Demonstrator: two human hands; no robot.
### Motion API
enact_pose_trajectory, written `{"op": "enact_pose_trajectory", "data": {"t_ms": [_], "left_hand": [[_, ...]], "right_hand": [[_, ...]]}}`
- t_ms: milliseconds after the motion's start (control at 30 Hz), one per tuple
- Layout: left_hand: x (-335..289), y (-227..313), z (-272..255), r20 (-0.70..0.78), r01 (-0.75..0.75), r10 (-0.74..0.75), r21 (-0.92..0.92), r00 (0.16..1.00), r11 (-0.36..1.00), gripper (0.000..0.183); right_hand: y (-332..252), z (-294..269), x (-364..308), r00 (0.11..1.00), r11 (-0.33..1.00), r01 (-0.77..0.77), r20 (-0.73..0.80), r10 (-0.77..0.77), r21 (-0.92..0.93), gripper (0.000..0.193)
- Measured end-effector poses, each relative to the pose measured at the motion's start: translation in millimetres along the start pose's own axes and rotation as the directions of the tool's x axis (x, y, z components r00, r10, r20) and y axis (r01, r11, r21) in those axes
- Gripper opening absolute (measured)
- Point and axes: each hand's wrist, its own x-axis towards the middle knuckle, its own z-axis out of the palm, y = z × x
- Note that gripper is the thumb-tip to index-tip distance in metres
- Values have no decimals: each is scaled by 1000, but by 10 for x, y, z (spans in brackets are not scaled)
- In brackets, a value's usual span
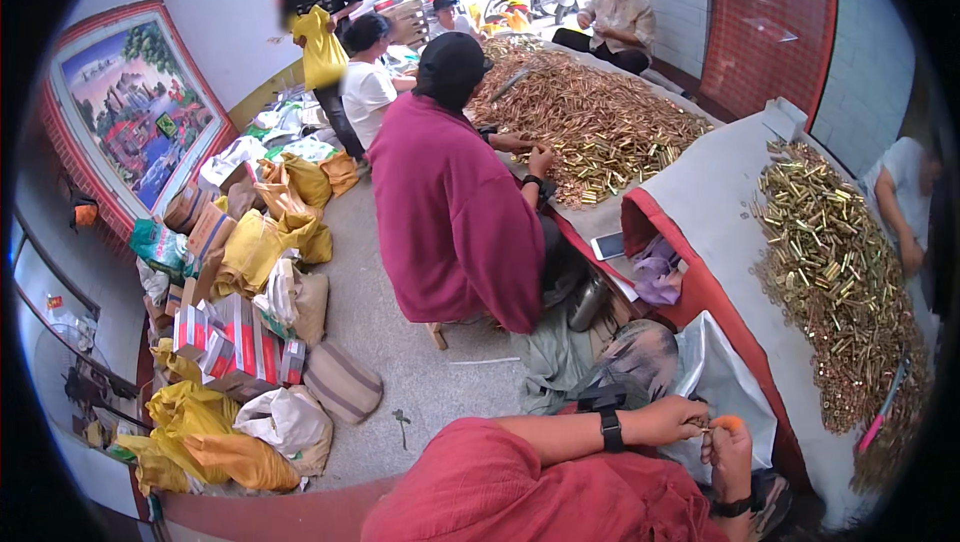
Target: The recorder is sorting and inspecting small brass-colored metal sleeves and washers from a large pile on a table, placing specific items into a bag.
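Note:
At the lower right, my left hand (674, 421) and my right hand (731, 450) meet above my lap, fingertips close together. The left fingers are closed in a pinch on a small metal piece (697, 424), mostly hidden by the fingers. My right hand is also closed, and an orange finger cover (730, 424) sits on one of its digits; what it grips is too small to make out. Dark bands circle both wrists. To the right of my hands, a heap of brass-coloured bolt-like metal parts (815, 232) lies on a grey-covered table (710, 212).
A silvery sack (715, 367) hangs beside my hands. A person in a purple top (450, 207) handles parts at a larger heap (600, 122). A pink-handled tool (875, 430) lies on the near heap. Yellow sacks (190, 412) and cartons (240, 337) line the left.

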Motion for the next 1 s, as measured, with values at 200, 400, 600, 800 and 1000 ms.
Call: {"op": "enact_pose_trajectory", "data": {"t_ms": [200, 400, 600, 800, 1000], "left_hand": [[-104, -5, -41, -16, -64, 63, -72, 998, 995, 16], [-157, -122, -30, -30, -43, 42, -11, 999, 999, 17], [-144, -172, 1, -8, 15, -15, -24, 1000, 1000, 14], [-120, -194, 37, 60, 84, -76, -134, 995, 987, 15], [-147, -152, 82, 27, -48, 50, -68, 998, 997, 15]], "right_hand": [[97, 77, -4, 999, 999, 34, -18, -35, -17, 14], [92, 162, -42, 987, 939, 119, -61, -146, -321, 14], [-74, 220, -132, 958, 705, 230, 28, -286, -671, 19], [-237, 283, -220, 888, 471, 394, 193, -418, -789, 17], [-114, 189, -227, 876, 364, 372, 194, -442, -854, 12]]}}
